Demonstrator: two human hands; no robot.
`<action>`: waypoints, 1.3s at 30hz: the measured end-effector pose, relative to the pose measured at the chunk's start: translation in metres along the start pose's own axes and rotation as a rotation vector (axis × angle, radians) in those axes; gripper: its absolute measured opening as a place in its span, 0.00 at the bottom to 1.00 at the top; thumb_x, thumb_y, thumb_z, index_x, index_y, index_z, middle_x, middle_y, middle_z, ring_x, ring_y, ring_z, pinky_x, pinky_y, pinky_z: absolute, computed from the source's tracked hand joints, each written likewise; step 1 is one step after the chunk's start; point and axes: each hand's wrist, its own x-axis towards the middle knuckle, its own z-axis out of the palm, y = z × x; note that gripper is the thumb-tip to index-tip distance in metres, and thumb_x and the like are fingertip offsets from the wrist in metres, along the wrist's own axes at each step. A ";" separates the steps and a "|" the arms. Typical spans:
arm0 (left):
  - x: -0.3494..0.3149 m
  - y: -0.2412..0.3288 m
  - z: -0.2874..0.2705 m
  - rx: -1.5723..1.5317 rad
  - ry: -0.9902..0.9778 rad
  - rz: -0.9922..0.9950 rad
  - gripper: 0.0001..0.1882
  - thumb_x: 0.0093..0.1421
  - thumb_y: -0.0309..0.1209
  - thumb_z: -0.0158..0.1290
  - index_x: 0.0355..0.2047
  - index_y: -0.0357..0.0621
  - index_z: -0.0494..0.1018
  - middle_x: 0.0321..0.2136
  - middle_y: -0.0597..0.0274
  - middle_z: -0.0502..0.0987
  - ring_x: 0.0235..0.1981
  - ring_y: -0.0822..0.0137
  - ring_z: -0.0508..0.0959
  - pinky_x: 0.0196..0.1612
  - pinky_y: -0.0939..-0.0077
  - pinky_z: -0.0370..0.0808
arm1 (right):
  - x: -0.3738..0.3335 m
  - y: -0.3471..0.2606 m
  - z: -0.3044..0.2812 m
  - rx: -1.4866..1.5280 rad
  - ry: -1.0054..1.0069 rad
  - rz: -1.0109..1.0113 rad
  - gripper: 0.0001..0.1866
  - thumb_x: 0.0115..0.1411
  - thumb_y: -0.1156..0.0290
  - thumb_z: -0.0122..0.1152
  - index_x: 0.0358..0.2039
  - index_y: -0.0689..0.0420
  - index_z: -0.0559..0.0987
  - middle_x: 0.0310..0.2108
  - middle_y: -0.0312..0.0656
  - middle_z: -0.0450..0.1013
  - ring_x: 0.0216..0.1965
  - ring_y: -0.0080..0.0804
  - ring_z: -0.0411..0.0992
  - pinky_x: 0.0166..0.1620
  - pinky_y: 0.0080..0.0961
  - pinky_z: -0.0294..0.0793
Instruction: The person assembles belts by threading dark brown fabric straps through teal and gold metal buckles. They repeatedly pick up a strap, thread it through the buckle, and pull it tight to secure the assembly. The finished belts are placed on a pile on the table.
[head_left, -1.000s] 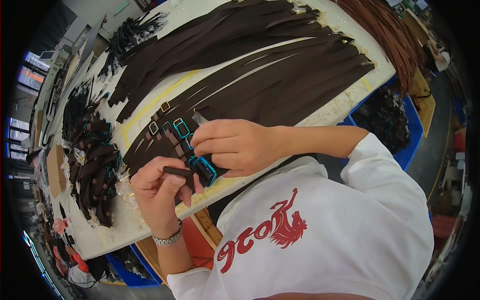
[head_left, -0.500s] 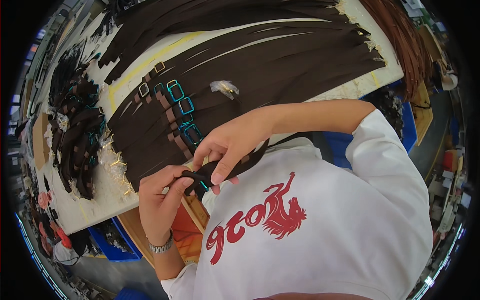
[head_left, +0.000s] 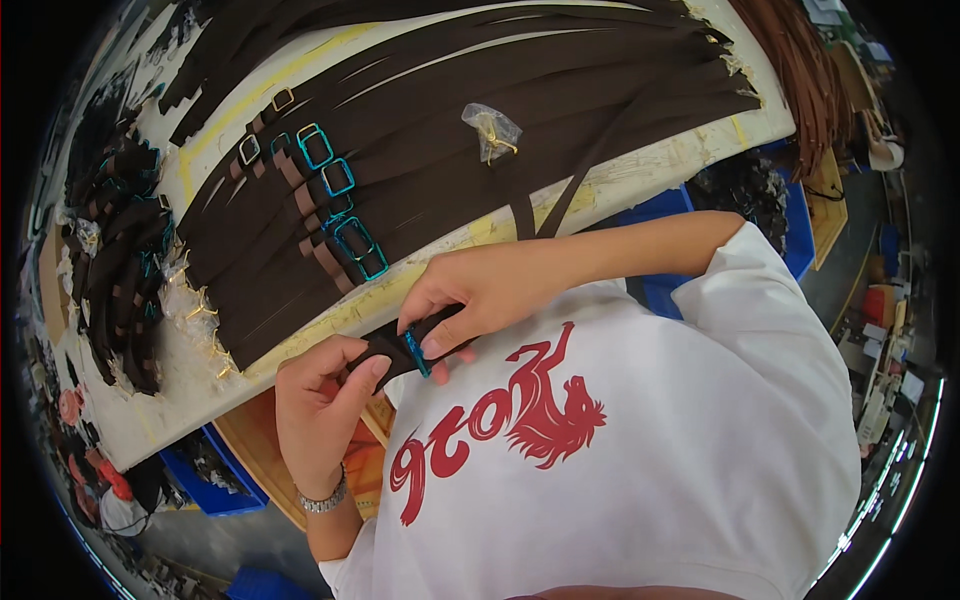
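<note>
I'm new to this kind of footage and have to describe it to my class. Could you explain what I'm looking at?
There is no robot here: these are a person's own bare hands. The view comes from a wide fisheye camera worn on that person's head, looking down, so straight edges bend near the rim. Picture left is the person's left.

The left hand, with a watch on its wrist, pinches a dark strap. The right hand holds it too, at a blue-edged buckle.

On the pale table lie many dark straps, several buckles, a clear bag with something gold-coloured, and a pile at the left.
</note>
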 end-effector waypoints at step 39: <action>-0.008 -0.007 0.045 0.020 -0.183 -0.087 0.08 0.67 0.24 0.62 0.30 0.33 0.81 0.20 0.71 0.77 0.20 0.83 0.70 0.25 0.85 0.63 | -0.030 0.029 0.029 0.153 0.298 -0.030 0.09 0.72 0.67 0.66 0.44 0.61 0.83 0.33 0.33 0.84 0.34 0.15 0.75 0.44 0.19 0.74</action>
